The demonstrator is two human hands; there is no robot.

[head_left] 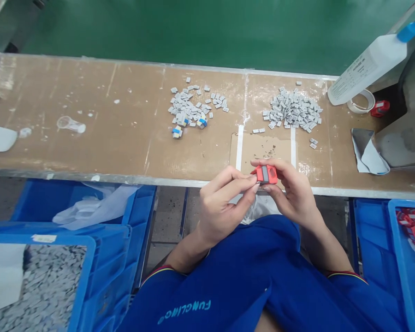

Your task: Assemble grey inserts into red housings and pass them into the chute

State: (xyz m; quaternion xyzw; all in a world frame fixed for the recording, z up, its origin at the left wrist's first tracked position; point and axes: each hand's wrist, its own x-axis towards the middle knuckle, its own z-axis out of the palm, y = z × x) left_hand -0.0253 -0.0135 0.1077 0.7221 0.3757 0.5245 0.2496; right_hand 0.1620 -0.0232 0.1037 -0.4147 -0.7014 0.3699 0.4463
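Between left hand point(224, 207) and right hand point(290, 196), a red block point(268, 174) sits partly hidden.

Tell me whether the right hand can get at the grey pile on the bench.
Probably yes: the right hand is holding the red part, but nothing stands between it and the grey pile on the bench. It would need to free itself first.

The fingers point(268, 163) are hiding part of the red piece point(268, 174), the picture's right edge is cutting off the blue bin point(403, 258), and the white bottle's point(366, 69) label is showing text too small to read.
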